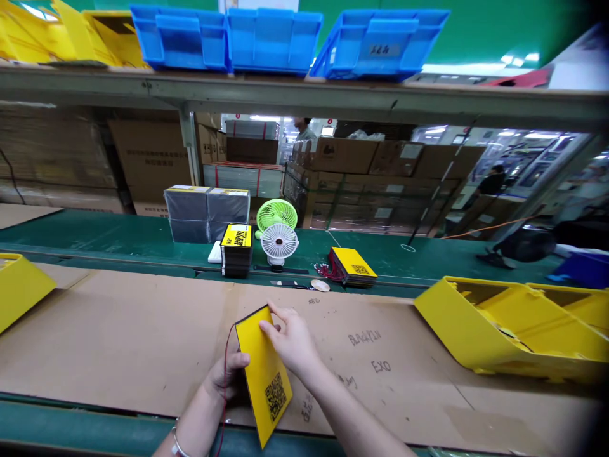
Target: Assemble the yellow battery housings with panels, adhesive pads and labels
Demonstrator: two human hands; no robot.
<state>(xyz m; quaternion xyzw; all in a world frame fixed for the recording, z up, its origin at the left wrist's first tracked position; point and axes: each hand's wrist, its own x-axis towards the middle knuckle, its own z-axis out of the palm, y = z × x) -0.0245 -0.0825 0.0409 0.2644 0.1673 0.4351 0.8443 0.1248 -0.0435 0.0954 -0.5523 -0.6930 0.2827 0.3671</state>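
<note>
A flat yellow card with a printed QR code and a thin dark edge is held tilted above the cardboard. My left hand grips its left edge, thumb on the front and the other fingers hidden behind. At its top right edge, my right hand pinches the card between thumb and fingers. A thin red cord hangs from the card's upper left corner, past my left wrist. Beyond my hands lie a stack of similar yellow cards with red cords and a taller stack of yellow-topped packs.
Cardboard with handwriting covers the green bench. A yellow bin stands at right, another yellow bin at left. A white fan and a green fan stand behind, near grey wrapped packs. Blue bins line the shelf above.
</note>
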